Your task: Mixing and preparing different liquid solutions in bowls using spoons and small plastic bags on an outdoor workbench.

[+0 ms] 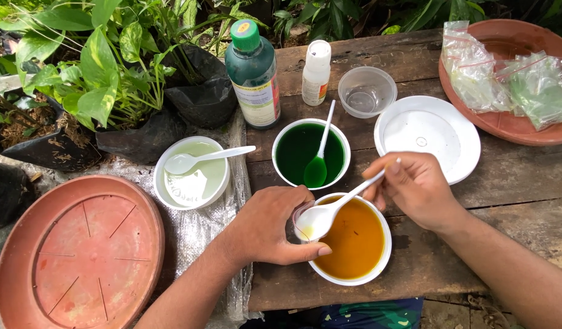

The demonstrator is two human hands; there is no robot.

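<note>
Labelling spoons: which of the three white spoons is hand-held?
The spoon over the bowl of orange liquid, gripped by the right hand. The other two rest untouched in their bowls.

The left hand (270, 226) grips the near rim of a white bowl of orange liquid (354, 240); the right hand (415, 189) holds a white spoon (326, 213) over it. A bowl of green liquid (310, 153) sits just beyond.

Left hand (270, 226) curled palm-down, right hand (415, 190) with fingers (387, 173) pinched together.
</note>
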